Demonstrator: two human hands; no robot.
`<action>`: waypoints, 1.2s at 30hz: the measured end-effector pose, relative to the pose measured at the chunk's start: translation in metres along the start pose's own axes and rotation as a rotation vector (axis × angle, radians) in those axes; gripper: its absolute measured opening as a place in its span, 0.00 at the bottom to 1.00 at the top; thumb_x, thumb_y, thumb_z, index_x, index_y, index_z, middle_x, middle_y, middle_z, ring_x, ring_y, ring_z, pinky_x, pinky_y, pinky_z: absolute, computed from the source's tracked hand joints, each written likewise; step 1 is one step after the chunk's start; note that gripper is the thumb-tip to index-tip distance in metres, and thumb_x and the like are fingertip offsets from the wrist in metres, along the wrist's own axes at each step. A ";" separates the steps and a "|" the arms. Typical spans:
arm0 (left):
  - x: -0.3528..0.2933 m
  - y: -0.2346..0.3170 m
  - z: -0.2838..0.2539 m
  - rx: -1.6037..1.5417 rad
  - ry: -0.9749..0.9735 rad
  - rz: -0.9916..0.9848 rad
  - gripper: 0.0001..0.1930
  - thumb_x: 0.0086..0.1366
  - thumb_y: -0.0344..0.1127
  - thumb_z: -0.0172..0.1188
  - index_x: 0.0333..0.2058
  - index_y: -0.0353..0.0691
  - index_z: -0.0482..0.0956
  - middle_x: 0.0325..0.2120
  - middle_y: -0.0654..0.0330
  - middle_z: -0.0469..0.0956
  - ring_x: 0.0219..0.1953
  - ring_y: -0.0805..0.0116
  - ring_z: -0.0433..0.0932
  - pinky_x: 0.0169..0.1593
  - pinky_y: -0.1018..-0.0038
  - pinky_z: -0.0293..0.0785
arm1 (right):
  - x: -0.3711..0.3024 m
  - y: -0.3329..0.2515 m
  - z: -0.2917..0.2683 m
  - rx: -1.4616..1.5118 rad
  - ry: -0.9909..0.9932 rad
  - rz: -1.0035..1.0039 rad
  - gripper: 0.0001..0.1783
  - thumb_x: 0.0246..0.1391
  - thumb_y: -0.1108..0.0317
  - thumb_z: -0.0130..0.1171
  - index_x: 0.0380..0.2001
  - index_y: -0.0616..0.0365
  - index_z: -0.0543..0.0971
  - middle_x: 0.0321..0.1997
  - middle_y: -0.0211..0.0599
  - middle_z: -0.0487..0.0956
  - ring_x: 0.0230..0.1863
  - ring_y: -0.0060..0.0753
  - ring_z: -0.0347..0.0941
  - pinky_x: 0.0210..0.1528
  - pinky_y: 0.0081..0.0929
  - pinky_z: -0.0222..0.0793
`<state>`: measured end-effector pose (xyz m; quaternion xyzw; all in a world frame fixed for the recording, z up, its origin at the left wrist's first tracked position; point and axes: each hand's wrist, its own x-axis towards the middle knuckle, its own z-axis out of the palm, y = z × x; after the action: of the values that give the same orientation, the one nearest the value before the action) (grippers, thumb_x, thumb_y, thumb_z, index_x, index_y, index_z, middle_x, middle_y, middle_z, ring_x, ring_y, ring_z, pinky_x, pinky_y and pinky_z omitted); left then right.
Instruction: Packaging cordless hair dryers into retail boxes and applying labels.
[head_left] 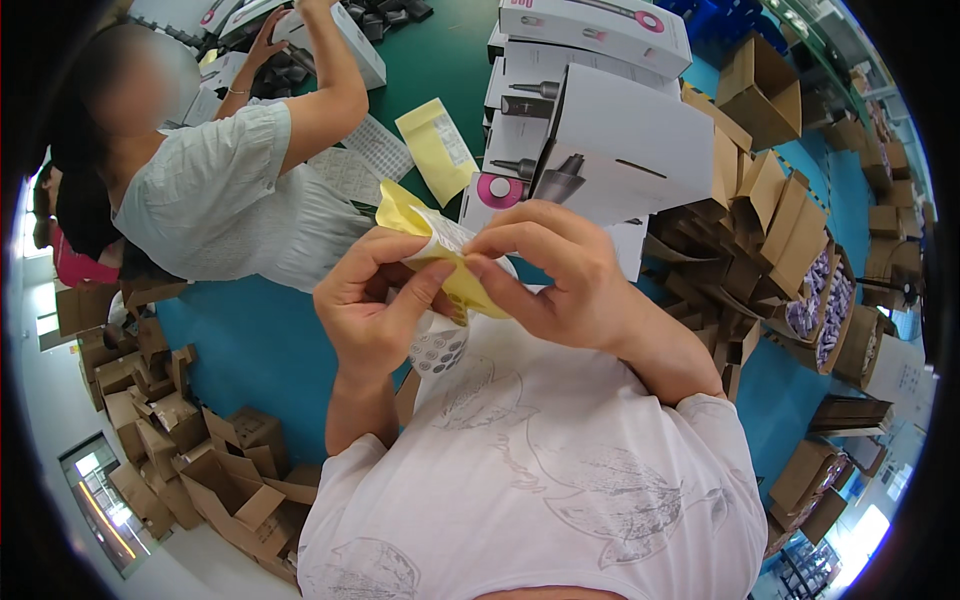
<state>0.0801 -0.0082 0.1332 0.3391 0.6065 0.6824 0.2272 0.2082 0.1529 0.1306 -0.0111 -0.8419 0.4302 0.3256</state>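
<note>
Close in front of my chest, both hands hold a curled yellow-backed label sheet [402, 207]. My left hand [362, 300] pinches it between thumb and fingers. My right hand [560, 262] grips the sheet's right side, its fingertips pressed together near the left thumb; whether a single label is between them is too small to tell. Below my left hand hangs a white part with rows of round grey labels [438, 352]. Just beyond my right hand stands a white product box [635, 135] with a grey appliance picture.
White printed boxes [600, 35] are stacked on the green table [440, 60]. A yellow sheet [438, 150] and white label sheets [372, 148] lie there. At left, a co-worker [225, 190] reaches over another white box [358, 50]. Cardboard cartons [245, 495] crowd both sides.
</note>
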 end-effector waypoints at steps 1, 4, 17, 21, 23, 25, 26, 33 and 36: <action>0.000 0.000 0.000 0.001 0.002 0.009 0.11 0.58 0.16 0.66 0.41 0.27 0.80 0.38 0.54 0.81 0.29 0.71 0.84 0.29 0.80 0.82 | 0.001 -0.002 0.000 0.010 0.005 0.009 0.12 0.48 0.76 0.70 0.37 0.62 0.81 0.35 0.41 0.81 0.33 0.40 0.79 0.33 0.28 0.75; 0.000 0.001 0.004 0.001 0.015 0.037 0.10 0.60 0.16 0.65 0.40 0.28 0.80 0.38 0.55 0.81 0.29 0.71 0.84 0.30 0.81 0.82 | 0.003 -0.005 0.004 0.014 0.079 -0.046 0.15 0.45 0.72 0.73 0.37 0.62 0.81 0.30 0.38 0.79 0.28 0.37 0.76 0.29 0.30 0.71; 0.003 0.000 0.006 0.008 0.063 -0.018 0.02 0.66 0.21 0.62 0.37 0.29 0.80 0.32 0.60 0.79 0.23 0.78 0.77 0.25 0.84 0.73 | 0.000 -0.003 0.000 0.100 0.045 0.153 0.06 0.52 0.79 0.67 0.35 0.64 0.81 0.32 0.42 0.82 0.32 0.35 0.80 0.33 0.25 0.75; 0.004 -0.021 -0.001 0.187 0.188 0.090 0.09 0.69 0.27 0.61 0.27 0.33 0.74 0.25 0.68 0.72 0.22 0.82 0.65 0.26 0.85 0.59 | -0.003 -0.003 -0.006 0.209 0.134 0.208 0.04 0.55 0.79 0.64 0.35 0.65 0.81 0.32 0.40 0.82 0.31 0.28 0.79 0.34 0.22 0.74; 0.006 -0.029 -0.004 0.231 0.260 0.085 0.13 0.69 0.28 0.61 0.24 0.34 0.71 0.23 0.69 0.70 0.22 0.82 0.62 0.26 0.84 0.55 | -0.008 -0.005 -0.013 0.375 0.217 0.277 0.05 0.58 0.78 0.62 0.37 0.67 0.81 0.33 0.37 0.83 0.32 0.21 0.78 0.36 0.19 0.74; 0.011 -0.037 -0.011 0.514 0.277 0.179 0.17 0.65 0.27 0.64 0.19 0.34 0.68 0.27 0.65 0.77 0.25 0.79 0.69 0.29 0.83 0.62 | -0.009 -0.015 -0.020 0.665 0.321 0.378 0.07 0.61 0.79 0.59 0.41 0.71 0.79 0.37 0.39 0.82 0.37 0.22 0.80 0.41 0.19 0.77; 0.015 -0.037 -0.012 0.507 0.269 0.186 0.17 0.65 0.27 0.64 0.19 0.34 0.68 0.27 0.65 0.77 0.25 0.79 0.69 0.29 0.83 0.62 | -0.013 -0.012 -0.025 0.676 0.300 0.346 0.08 0.62 0.80 0.56 0.43 0.74 0.77 0.39 0.43 0.82 0.39 0.25 0.81 0.44 0.21 0.79; 0.017 -0.015 -0.024 0.650 -0.019 0.479 0.24 0.49 0.21 0.73 0.14 0.38 0.60 0.25 0.56 0.84 0.18 0.70 0.74 0.21 0.75 0.65 | -0.015 0.007 -0.030 -0.293 0.541 -0.325 0.15 0.43 0.83 0.69 0.38 0.69 0.80 0.35 0.46 0.83 0.30 0.37 0.81 0.32 0.25 0.78; 0.015 -0.008 -0.021 0.573 -0.273 0.326 0.23 0.50 0.32 0.78 0.17 0.41 0.65 0.14 0.63 0.73 0.14 0.75 0.67 0.19 0.78 0.56 | -0.022 -0.002 -0.030 -0.609 0.470 -0.426 0.15 0.43 0.77 0.71 0.38 0.68 0.82 0.38 0.46 0.83 0.36 0.40 0.82 0.33 0.25 0.79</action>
<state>0.0538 -0.0104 0.1274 0.5694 0.6752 0.4602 0.0901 0.2429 0.1662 0.1327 -0.0302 -0.8169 0.0716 0.5715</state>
